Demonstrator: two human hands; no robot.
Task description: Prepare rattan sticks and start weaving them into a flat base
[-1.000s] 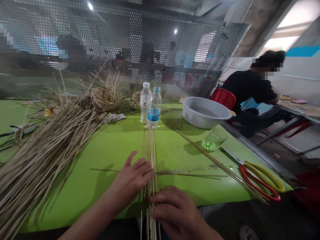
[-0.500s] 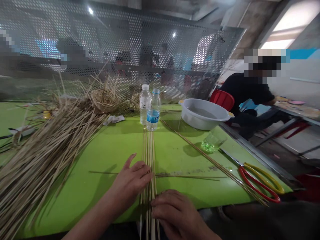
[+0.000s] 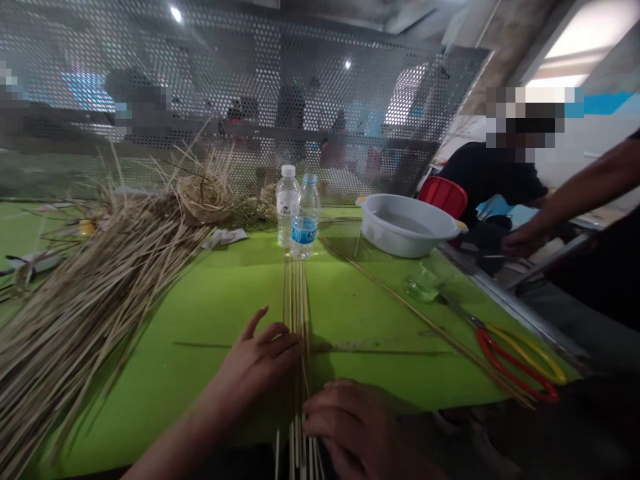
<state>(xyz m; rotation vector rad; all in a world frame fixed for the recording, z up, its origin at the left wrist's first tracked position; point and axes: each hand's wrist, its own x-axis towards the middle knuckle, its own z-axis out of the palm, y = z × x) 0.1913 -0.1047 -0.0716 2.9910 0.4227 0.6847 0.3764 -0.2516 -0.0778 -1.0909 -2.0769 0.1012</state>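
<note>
Several thin, pale, bamboo-like strips [image 3: 301, 300] run side by side from beneath the bottles down to the table's front edge. My left hand [image 3: 267, 353] lies across them, fingers extended over the strips and thumb raised apart. Closer to me, my right hand [image 3: 345, 417] has its fingers curled at the right edge of the same strips, with the fingertips pinched there. One thin strip [image 3: 380, 351] passes crosswise by my left hand's fingers. A clear bottle with a white cap [image 3: 287, 207] and an uncapped one with a blue label [image 3: 305, 230] stand at the strips' far ends.
A large bundle of dry strips [image 3: 110, 280] with a woven basket [image 3: 205, 197] covers the left. At right are a grey-white basin [image 3: 405, 233], a clear cup [image 3: 421, 283], scissors [image 3: 520, 360] and a diagonal strip bundle [image 3: 400, 297]. A perforated metal screen [image 3: 310, 100] stands behind.
Another person's arm and dark clothing have come into view at the right edge. Shade has deepened over the table's front. My hands stay nearly in place, the view shifting slightly.
</note>
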